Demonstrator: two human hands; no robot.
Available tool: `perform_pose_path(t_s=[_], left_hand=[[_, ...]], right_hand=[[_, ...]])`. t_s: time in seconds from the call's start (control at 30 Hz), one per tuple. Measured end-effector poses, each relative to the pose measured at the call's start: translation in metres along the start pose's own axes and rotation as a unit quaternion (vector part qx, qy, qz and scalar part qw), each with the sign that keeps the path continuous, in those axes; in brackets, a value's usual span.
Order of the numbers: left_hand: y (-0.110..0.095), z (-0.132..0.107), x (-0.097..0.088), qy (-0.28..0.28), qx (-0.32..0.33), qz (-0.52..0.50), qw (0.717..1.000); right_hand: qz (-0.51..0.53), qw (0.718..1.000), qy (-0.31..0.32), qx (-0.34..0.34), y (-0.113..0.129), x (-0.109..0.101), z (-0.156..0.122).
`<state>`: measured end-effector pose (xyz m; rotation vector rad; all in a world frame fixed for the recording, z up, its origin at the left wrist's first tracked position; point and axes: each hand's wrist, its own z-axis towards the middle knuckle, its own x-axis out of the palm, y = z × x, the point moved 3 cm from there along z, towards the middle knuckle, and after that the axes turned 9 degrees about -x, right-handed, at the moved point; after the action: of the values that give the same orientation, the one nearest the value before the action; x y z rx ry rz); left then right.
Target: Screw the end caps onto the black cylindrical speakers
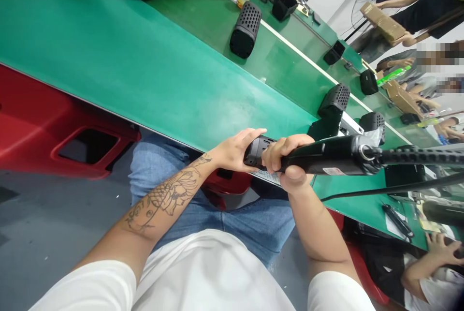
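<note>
My left hand point(237, 150) grips a black slotted housing point(258, 150) at the front edge of the green table, fingers on its far side and thumb along its near side. My right hand point(290, 158) is wrapped around a black electric screwdriver point(328, 156), held almost level with its cord end to the right. The screwdriver's tip lies behind my right fingers, so I cannot tell whether it touches the housing. Just beyond my right hand stands a dark box with a silvery edge point(350, 124).
Black perforated housings point(246, 28) stand on the green bench point(163, 69), with another perforated one point(335, 99) farther right. A coiled cord point(416, 157) and a thin cable point(391, 188) run off rightward. A red stool point(72, 122) is at left. Co-workers sit and stand at right; one holds a cardboard box point(384, 23).
</note>
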<state>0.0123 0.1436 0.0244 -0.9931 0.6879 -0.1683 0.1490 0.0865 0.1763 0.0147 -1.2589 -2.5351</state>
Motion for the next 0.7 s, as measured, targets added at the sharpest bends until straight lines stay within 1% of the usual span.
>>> perform_pose_path(t_s=[0.1, 0.2, 0.33, 0.4, 0.43, 0.47, 0.5, 0.53, 0.6, 0.63, 0.67, 0.7], left_hand=[[0.001, 0.001, 0.0, 0.002, 0.001, -0.003, 1.0], [0.001, 0.002, -0.001, 0.003, 0.0, -0.01, 1.0], [-0.001, 0.0, -0.003, 0.004, -0.019, -0.007, 1.0], [-0.002, -0.005, -0.006, 0.005, -0.018, 0.003, 1.0], [-0.002, -0.008, -0.009, 0.01, -0.017, 0.009, 1.0], [0.0, -0.012, -0.013, 0.014, -0.017, 0.015, 1.0], [0.002, -0.015, -0.019, 0.013, -0.021, 0.024, 0.999], [0.006, -0.017, -0.025, 0.006, -0.028, 0.034, 0.999], [0.019, -0.013, -0.042, -0.033, -0.058, 0.051, 0.996], [0.027, -0.006, -0.051, -0.058, -0.081, 0.056, 0.994], [0.036, 0.006, -0.059, -0.083, -0.106, 0.057, 0.989], [0.045, 0.023, -0.066, -0.11, -0.132, 0.055, 0.984]], right_hand=[[0.004, 1.0, 0.009, 0.01, -0.003, -0.006, -0.004], [-0.007, 0.999, 0.0, 0.032, -0.009, -0.012, -0.01], [-0.033, 0.999, 0.005, 0.028, -0.015, -0.003, -0.011], [-0.056, 0.998, -0.02, 0.029, -0.009, -0.005, -0.006], [-0.066, 0.996, -0.05, 0.024, -0.001, -0.012, -0.003], [-0.077, 0.993, -0.091, 0.009, 0.009, -0.024, 0.0], [-0.094, 0.986, -0.14, -0.013, 0.023, -0.04, 0.001], [-0.114, 0.974, -0.191, -0.04, 0.039, -0.06, 0.001], [-0.195, 0.934, -0.287, -0.089, 0.07, -0.11, -0.004], [-0.242, 0.907, -0.329, -0.103, 0.082, -0.137, -0.008], [-0.285, 0.885, -0.355, -0.101, 0.09, -0.162, -0.012], [-0.314, 0.865, -0.377, -0.102, 0.094, -0.186, -0.016]])
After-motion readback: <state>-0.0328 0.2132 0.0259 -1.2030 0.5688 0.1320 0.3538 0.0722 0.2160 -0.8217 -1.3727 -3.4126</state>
